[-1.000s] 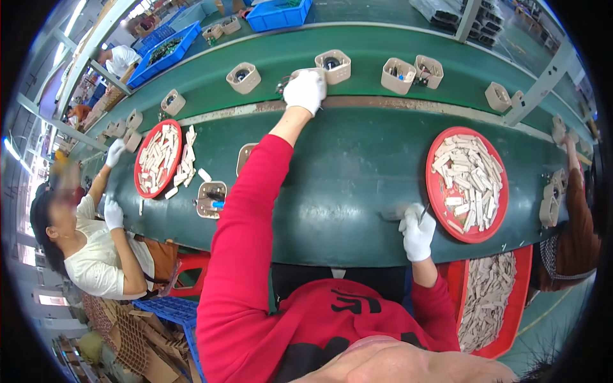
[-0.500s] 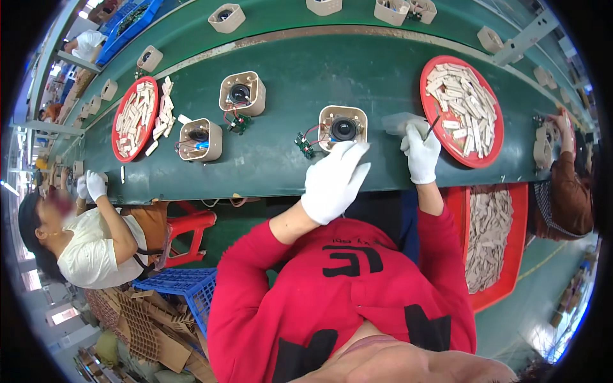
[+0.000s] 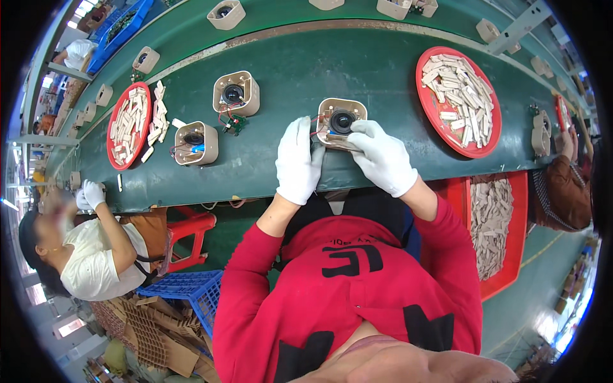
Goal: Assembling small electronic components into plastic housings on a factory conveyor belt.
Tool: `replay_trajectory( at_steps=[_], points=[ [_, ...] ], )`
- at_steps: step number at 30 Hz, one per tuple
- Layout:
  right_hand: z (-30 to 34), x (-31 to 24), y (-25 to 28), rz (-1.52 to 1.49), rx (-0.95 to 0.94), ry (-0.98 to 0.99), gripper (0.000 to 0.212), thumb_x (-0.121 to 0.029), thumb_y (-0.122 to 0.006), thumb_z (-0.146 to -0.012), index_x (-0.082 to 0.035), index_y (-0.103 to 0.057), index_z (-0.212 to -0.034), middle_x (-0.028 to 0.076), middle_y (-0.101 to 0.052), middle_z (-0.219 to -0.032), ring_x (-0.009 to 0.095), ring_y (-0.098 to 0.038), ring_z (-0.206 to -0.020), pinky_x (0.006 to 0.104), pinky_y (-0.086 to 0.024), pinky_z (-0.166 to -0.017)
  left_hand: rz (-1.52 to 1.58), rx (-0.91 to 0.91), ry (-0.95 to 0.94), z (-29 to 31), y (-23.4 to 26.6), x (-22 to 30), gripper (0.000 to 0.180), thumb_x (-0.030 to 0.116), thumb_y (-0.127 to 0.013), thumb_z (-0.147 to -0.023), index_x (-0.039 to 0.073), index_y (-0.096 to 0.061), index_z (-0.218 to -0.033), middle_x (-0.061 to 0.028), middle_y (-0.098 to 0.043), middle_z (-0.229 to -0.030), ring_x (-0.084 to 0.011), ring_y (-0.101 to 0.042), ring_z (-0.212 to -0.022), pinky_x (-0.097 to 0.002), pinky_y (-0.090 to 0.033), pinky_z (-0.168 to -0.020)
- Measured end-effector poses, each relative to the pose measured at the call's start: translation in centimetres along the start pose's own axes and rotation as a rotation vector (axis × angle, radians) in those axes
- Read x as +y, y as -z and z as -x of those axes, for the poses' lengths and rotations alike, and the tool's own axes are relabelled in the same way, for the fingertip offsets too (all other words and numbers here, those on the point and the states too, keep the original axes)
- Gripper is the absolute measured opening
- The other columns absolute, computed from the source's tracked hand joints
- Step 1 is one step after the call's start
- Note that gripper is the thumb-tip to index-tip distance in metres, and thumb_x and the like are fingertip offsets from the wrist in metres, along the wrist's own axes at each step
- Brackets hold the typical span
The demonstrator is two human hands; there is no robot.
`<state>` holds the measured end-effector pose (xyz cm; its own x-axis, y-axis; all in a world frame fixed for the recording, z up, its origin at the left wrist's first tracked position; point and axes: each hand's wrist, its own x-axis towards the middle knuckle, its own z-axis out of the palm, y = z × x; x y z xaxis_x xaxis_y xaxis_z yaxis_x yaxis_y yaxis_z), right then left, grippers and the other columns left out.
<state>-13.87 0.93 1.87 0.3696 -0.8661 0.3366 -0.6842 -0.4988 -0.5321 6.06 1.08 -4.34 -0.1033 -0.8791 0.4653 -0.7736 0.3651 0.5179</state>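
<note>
**Left hand (image 3: 298, 163) and right hand (image 3: 384, 157) flanked the box (image 3: 326, 115)**

It sat on the green belt (image 3: 377, 71), black speaker (image 3: 342, 121) facing up. The left hand curved at its left side; the right hand's bent fingers lay at its near right corner. Whether either gripped anything, I could not tell.

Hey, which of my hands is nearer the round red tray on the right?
Right. Your right hand is at the beige housing, left of the red tray, apart from it; your left hand is farther left, by the housing's other side.
</note>
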Motion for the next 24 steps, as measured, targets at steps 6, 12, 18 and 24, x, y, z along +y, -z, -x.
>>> replay_trajectory(
  at_steps=[6,12,18,24],
  points=[
    [-1.2,0.8,0.9,0.078,-0.311,-0.008,0.049,-0.017,-0.077,-0.077,-0.01,-0.06,-0.123,0.013,-0.054,-0.13,0.032,-0.067,-0.095,0.0384,-0.056,-0.076,0.117,-0.064,0.022,-0.4,1.8,-0.3,0.042,0.003,-0.063,-0.086,0.004,-0.058,-0.127,-0.0204,-0.061,-0.125,-0.0364,-0.062,-0.112,-0.0413,-0.052,-0.094],
    [-2.6,3.3,5.4,-0.418,-0.353,-0.037,0.071,-0.016,-0.082,-0.07,-0.002,-0.055,-0.133,0.014,-0.055,-0.13,0.017,-0.062,-0.082,0.0288,-0.052,-0.07,0.666,-0.129,0.457,-1.1,4.9,1.0,0.039,0.0,-0.059,-0.092,-0.005,-0.056,-0.131,-0.0139,-0.065,-0.12,-0.0177,-0.069,-0.085,-0.0308,-0.057,-0.08],
    [-4.1,6.7,-0.2,-0.288,-0.108,-0.021,0.043,-0.009,-0.065,-0.084,0.002,-0.059,-0.125,0.019,-0.063,-0.117,0.03,-0.065,-0.099,0.0352,-0.052,-0.085,1.728,-0.337,0.644,-3.3,6.1,-1.0,0.055,0.017,-0.063,-0.096,-0.01,-0.042,-0.14,-0.0242,-0.052,-0.137,-0.0272,-0.068,-0.1,-0.0319,-0.059,-0.078],
    [-3.5,6.0,-0.7,-0.399,-0.209,-0.102,0.038,-0.003,-0.058,-0.087,0.002,-0.06,-0.124,0.02,-0.064,-0.116,0.034,-0.065,-0.103,0.0358,-0.051,-0.091,1.137,-0.34,0.7,-3.7,5.7,0.4,0.034,0.0,-0.058,-0.093,-0.008,-0.053,-0.125,-0.0173,-0.069,-0.103,-0.0199,-0.07,-0.074,-0.0272,-0.057,-0.065]
  ],
)
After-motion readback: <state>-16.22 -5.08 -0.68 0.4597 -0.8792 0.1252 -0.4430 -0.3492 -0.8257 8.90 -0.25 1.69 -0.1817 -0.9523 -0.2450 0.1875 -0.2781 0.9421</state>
